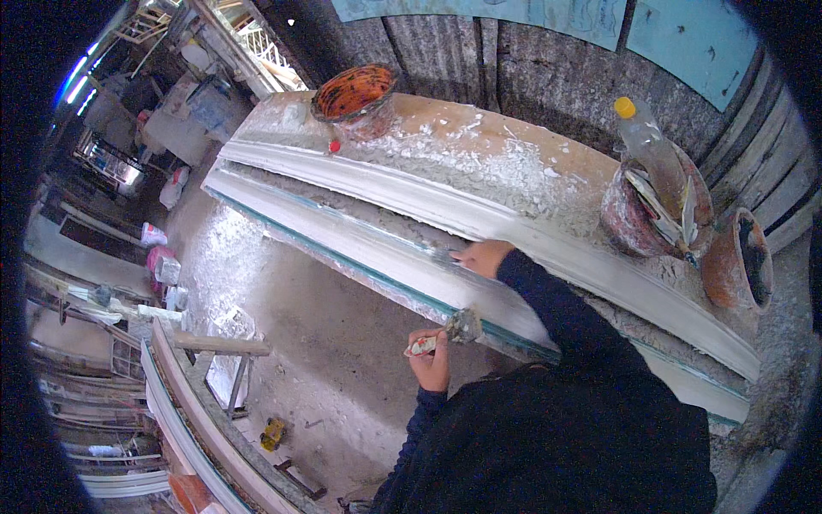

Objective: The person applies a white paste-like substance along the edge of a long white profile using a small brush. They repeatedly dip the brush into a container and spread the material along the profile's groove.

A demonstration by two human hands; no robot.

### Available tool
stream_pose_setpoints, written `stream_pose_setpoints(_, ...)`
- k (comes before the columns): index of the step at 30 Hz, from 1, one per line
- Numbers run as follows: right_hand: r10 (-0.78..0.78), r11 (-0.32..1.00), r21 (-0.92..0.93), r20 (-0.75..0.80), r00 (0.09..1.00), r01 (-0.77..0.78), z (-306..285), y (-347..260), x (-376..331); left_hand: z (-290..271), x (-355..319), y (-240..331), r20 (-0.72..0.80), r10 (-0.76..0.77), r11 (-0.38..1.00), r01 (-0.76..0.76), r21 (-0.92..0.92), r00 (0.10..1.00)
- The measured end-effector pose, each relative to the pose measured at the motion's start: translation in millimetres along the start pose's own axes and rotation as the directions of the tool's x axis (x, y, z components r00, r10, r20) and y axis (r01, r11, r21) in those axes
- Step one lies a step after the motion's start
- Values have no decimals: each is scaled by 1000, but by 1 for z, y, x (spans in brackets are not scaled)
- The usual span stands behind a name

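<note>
My left hand point(430, 363) is closed round the pale, red-marked handle of a short hand tool point(465, 326). Its squarish grey head is smeared with white, and I cannot tell if it is a scraper or a brush. The head sits by the near edge of a long white moulding strip point(360, 235) with a green-blue border. Over the strip's far edge, my right hand point(485, 258) has its fingers bent down, with a small greyish thing at the fingertips that I cannot make out. Behind it runs a second long, ridged white moulding point(377, 184).
Dried white crumbs point(514, 158) litter the bench's far side. An orange-lined bowl point(355, 98) stands at back left. To the right are a tub point(621, 218) of tools, a yellow-capped plastic bottle point(644, 133) and a clay-coloured pot point(726, 278). More mouldings point(175, 411) lie at lower left.
</note>
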State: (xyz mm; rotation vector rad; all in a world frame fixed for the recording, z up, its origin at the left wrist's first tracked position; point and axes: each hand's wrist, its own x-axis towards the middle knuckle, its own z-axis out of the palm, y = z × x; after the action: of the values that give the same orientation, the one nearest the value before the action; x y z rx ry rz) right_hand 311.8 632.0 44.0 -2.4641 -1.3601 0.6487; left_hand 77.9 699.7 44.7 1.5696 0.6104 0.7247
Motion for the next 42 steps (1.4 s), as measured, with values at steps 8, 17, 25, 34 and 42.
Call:
stream_pose_setpoints(8,-11,998,55,112,994,5,-5,5,-22,6,7,13,19,-48,999,48,-25,999)
stream_pose_setpoints(17,530,823,89,235,815,-561,-15,81,-286,125,-10,33,514,56,989,23,-146,856)
stream_pose_setpoints(25,857,467,608,-132,498,-642,21,61,-411,222,-58,-8,644,-6,990,-87,112,765)
stream_pose_setpoints(34,651,742,421,-269,710,-521,32,87,-390,76,127,-15,113,307,811,-322,489,945)
stream_pose_setpoints(42,432,877,300,-151,889,-375,27,76,-309,14,168,51,-70,444,768,-339,543,893)
